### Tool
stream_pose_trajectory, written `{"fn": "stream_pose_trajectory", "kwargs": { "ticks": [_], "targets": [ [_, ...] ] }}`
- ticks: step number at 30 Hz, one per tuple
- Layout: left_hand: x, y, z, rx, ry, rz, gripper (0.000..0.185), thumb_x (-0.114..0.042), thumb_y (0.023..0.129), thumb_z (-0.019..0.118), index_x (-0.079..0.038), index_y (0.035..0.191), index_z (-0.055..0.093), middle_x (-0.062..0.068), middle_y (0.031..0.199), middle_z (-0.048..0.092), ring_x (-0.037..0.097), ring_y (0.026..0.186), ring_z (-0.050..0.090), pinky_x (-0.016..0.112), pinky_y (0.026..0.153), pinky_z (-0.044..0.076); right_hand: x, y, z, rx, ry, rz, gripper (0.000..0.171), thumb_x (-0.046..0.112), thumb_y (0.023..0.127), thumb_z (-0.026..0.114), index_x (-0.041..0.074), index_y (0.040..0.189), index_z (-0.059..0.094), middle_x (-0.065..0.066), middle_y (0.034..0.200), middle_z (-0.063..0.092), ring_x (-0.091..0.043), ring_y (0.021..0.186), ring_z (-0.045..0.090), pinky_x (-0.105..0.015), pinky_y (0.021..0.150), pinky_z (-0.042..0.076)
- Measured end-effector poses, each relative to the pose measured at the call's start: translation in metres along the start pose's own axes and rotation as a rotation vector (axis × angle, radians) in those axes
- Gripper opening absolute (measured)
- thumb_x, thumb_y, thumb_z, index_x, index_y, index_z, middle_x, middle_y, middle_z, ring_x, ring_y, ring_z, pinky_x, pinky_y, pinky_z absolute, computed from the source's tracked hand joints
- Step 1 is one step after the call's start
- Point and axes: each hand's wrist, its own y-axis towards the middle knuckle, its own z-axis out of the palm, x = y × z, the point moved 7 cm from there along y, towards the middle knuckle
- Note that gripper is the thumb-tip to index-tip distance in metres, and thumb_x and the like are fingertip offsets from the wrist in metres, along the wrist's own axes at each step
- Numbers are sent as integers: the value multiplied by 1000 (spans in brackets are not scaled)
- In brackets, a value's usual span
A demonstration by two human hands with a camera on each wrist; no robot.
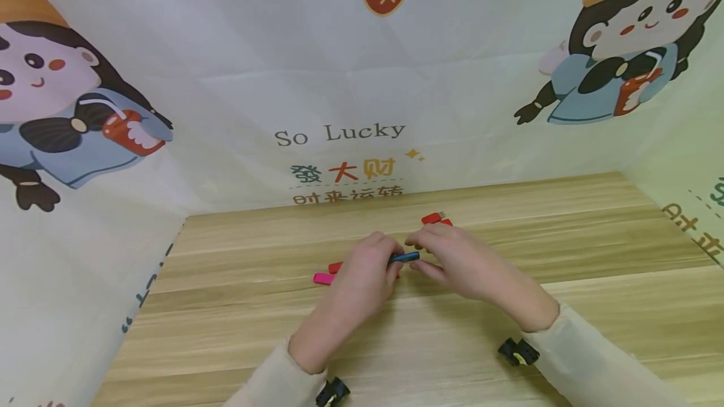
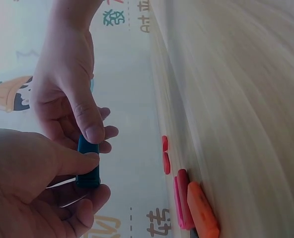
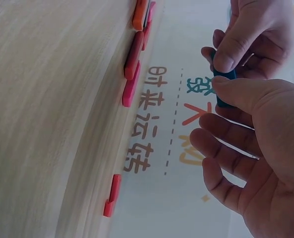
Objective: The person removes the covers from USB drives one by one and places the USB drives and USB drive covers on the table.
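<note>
A dark blue USB stick (image 1: 404, 257) is held up over the table between the two hands; its ends are partly covered by fingers. My left hand (image 1: 366, 272) pinches one end between thumb and fingers. At the other end, the thumb and index finger of my right hand (image 1: 460, 259) pinch it, while its remaining fingers curl loosely below in the right wrist view. Under and behind the left hand lie a pink stick (image 1: 323, 278), a red stick (image 1: 335, 267) and, seen from the left wrist, an orange stick (image 2: 202, 210).
Beyond the right hand lies a red USB stick (image 1: 432, 218) with its metal plug bare, a small red piece (image 1: 447, 222) beside it. The wood-grain table (image 1: 237, 306) ends at a white printed cloth (image 1: 237, 143) behind, with more cloth on both sides.
</note>
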Motion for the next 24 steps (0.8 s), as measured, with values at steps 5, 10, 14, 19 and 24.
{"fn": "stream_pose_trajectory", "kwargs": {
  "ticks": [5, 10, 14, 19, 24],
  "targets": [
    [-2, 1, 3, 9, -8, -11, 5, -10, 100, 76, -6, 100, 72, 1, 97, 63, 18, 88, 62, 33, 81, 58, -1, -1, 0, -6, 9, 0, 26, 18, 98, 80, 5, 120, 72, -4, 111, 73, -20, 100, 69, -41, 88, 59],
    [-2, 0, 3, 10, -18, -32, 6, -10, 100, 76, -7, 102, 72, 1, 98, 63, 17, 89, 62, 33, 82, 59, -1, -2, 0, -15, 26, -6, 23, 16, 98, 79, 6, 118, 73, -4, 111, 74, -21, 100, 70, -41, 88, 60],
    [-2, 0, 3, 2, -20, -34, 5, -11, 100, 75, -7, 102, 73, 1, 98, 64, 18, 90, 63, 34, 82, 59, 0, -2, 1, -23, 35, -15, 19, 15, 99, 78, 7, 116, 74, -3, 110, 75, -20, 100, 71, -41, 88, 59],
    [-2, 0, 4, -9, -29, -23, 5, -11, 100, 76, -7, 102, 73, 2, 99, 65, 18, 91, 63, 33, 82, 59, 0, -2, 1, -31, 51, -23, 15, 14, 99, 78, 8, 112, 74, 0, 105, 74, -17, 94, 70, -38, 84, 60],
    [-2, 0, 4, -17, -32, -15, 5, -10, 100, 75, -6, 101, 72, 3, 99, 67, 19, 92, 64, 34, 83, 59, 0, -2, 1, -39, 66, -23, 10, 14, 100, 77, 9, 108, 74, 2, 100, 73, -14, 88, 69, -35, 79, 59]
  ]
}}
